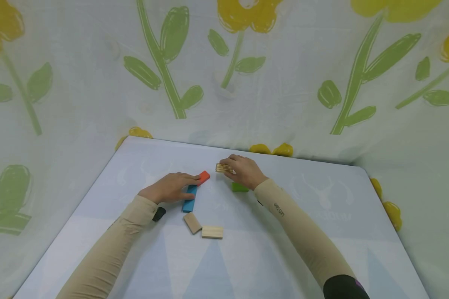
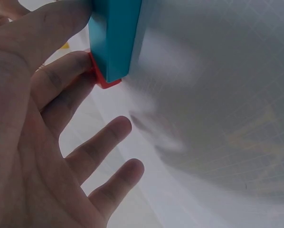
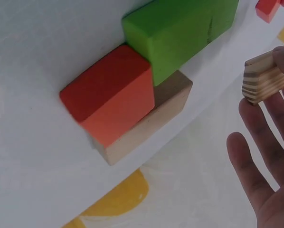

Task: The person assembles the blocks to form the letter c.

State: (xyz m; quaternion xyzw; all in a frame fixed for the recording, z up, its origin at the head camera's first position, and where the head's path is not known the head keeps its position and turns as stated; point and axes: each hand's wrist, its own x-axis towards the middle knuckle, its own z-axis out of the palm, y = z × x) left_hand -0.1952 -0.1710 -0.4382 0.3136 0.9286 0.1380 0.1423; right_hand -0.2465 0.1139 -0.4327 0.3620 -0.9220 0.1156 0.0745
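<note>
My left hand (image 1: 171,187) reaches over a blue block (image 1: 188,202) and a red block (image 1: 204,177) that meet end to end at an angle. Its thumb touches the blue block, and extended fingers reach the red one; the other two fingers stand spread in the left wrist view. Thumb and fingers of my right hand (image 1: 248,171) pinch a striped-grain wooden block (image 3: 265,78), raised above the tabletop. Below that hand lies a green block (image 1: 240,187). Beside it in the right wrist view are a second red block (image 3: 111,97) and a plain wooden block (image 3: 149,129), both hidden by the hand in the head view.
Two more wooden blocks, a tan one (image 1: 192,223) and a paler one (image 1: 212,232), lie nearer me, almost touching at their corners. The white table (image 1: 314,232) ends at the back against a flower-printed curtain (image 1: 284,95).
</note>
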